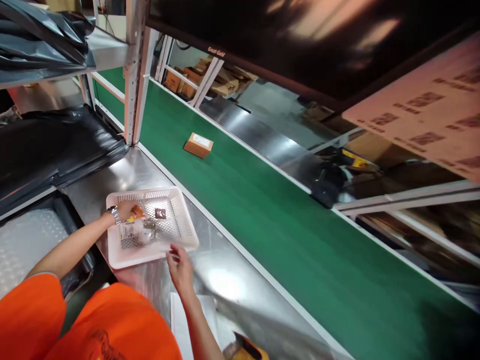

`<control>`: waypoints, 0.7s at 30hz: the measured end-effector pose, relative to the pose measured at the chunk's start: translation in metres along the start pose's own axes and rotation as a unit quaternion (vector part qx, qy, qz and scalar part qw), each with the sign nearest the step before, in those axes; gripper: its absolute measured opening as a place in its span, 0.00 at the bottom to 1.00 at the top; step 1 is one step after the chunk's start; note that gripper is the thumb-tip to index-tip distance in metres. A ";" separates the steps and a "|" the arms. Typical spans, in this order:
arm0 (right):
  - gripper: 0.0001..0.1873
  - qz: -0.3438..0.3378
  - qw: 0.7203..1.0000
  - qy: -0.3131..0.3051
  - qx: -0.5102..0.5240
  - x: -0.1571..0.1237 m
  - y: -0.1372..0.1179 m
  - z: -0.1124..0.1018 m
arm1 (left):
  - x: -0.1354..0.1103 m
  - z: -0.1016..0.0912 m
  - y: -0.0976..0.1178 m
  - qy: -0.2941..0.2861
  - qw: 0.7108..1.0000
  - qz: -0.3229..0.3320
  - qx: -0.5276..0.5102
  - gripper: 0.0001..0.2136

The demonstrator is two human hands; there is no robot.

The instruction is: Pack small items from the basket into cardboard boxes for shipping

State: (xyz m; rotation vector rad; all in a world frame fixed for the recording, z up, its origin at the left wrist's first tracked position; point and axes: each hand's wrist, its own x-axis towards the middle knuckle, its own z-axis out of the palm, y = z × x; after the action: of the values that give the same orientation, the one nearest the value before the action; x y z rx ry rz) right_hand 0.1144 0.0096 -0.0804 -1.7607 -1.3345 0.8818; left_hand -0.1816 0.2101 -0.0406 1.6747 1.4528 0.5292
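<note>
A white perforated plastic basket [189,235] sits on the metal worktop in front of me. My left hand [125,210], with a watch at its wrist, reaches into it and its fingers close on a small orange packet [138,212]. Beside that lie a clear plastic bag with printing [129,231], a clear bag with a dark greenish item [150,227] and a small dark brown packet [160,213]. My right hand [180,267] is at the basket's near right corner, fingers loosely bent and apart, holding nothing. Whether its fingertips touch the rim I cannot tell.
A green conveyor belt [255,200] runs behind the worktop, carrying a small cardboard box [198,145]. A dark screen [292,40] hangs overhead. White paper [178,320] and a yellow-and-black object [249,347] lie near my right arm. Black plastic [56,140] covers the left side.
</note>
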 end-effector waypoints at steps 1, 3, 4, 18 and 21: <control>0.21 -0.012 0.998 -0.037 -0.040 0.022 -0.004 0.014 | -0.006 0.001 -0.003 -0.008 1.000 -0.007 -0.002 0.12; 0.25 -0.015 0.991 -0.086 -0.101 0.060 -0.010 0.043 | -0.023 0.004 -0.010 -0.010 0.999 -0.017 -0.027 0.15; 0.29 -0.016 0.988 -0.100 -0.118 0.076 -0.012 0.057 | -0.033 0.006 -0.013 -0.003 0.998 -0.021 -0.058 0.17; 0.08 0.042 0.972 -0.179 -0.148 0.154 0.015 0.066 | -0.149 0.030 -0.028 0.101 0.928 -0.166 -0.319 0.27; 0.07 0.051 0.982 -0.128 -0.127 0.168 0.008 0.069 | -0.145 0.038 -0.021 0.096 0.929 -0.160 -0.318 0.26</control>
State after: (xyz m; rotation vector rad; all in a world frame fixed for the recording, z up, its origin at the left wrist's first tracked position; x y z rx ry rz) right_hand 0.0956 0.1822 -0.1352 -1.9751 -1.5927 1.0624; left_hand -0.2001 0.0598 -0.0498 0.8757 1.4454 0.8829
